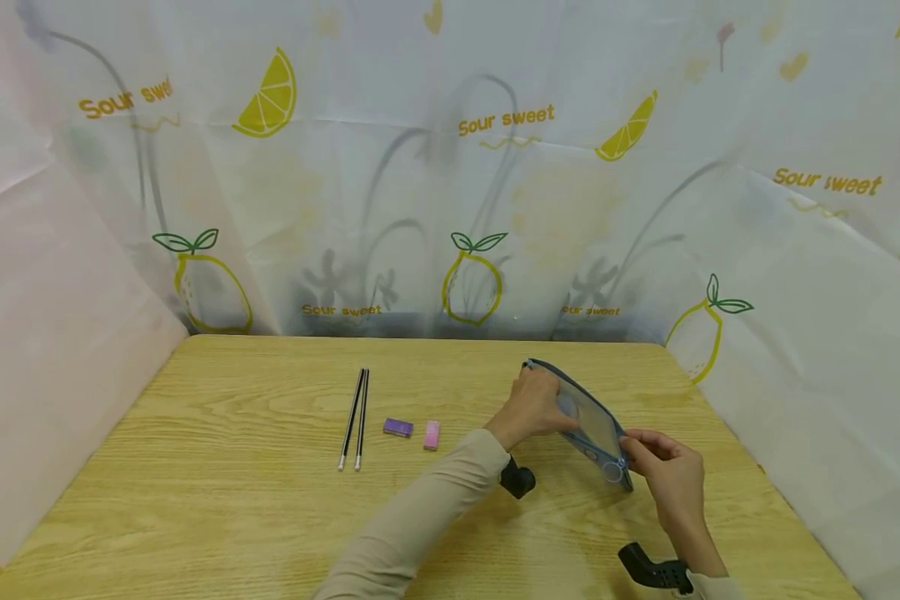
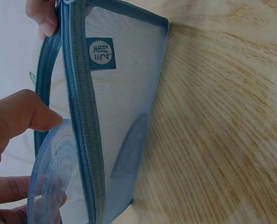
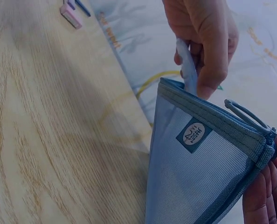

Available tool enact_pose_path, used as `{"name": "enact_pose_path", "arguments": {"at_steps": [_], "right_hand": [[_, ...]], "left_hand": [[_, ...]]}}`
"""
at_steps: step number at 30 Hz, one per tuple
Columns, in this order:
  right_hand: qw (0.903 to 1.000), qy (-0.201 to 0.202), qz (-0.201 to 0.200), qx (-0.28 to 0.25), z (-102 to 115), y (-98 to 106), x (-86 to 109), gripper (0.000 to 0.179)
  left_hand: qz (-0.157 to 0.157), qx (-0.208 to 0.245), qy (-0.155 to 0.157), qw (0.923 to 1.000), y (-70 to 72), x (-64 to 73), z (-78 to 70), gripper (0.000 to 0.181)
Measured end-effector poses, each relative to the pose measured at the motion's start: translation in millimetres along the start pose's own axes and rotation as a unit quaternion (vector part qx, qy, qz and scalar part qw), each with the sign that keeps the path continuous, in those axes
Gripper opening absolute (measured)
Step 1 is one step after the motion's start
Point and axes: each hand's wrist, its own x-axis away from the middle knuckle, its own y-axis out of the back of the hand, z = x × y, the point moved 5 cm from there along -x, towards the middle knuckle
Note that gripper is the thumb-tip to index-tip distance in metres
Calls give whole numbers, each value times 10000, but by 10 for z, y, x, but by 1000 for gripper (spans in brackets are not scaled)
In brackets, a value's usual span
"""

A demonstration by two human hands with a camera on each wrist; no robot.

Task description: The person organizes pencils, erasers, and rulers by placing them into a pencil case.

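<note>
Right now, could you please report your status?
Left fingers pinch protractor at open mouth of mesh pouch. Right fingers hold its end. Nothing visibly obstructing.

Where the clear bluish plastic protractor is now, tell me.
In the left wrist view, the protractor is at lower left, held in the left hand at the open mouth of the blue mesh zip pouch.

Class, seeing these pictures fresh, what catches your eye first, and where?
First, the blue mesh pouch at the right of the table, pinched at one end by the right hand. At its open mouth the left hand holds a see-through protractor. Behind, yellow lemon slices and "Sour sweet" lettering brighten the pale backdrop.
</note>
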Motion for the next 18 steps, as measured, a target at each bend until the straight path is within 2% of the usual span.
{"name": "enact_pose_path", "arguments": {"at_steps": [8,18], "right_hand": [[10000,24,-19,-16,14,1,15,22],[10000,6,-66,-33,6,-2,7,24]], "left_hand": [[-71,-144,-268,9995,-50,-7,-36,68],[14,97,-290,9995,-91,-2,-44,68]]}}
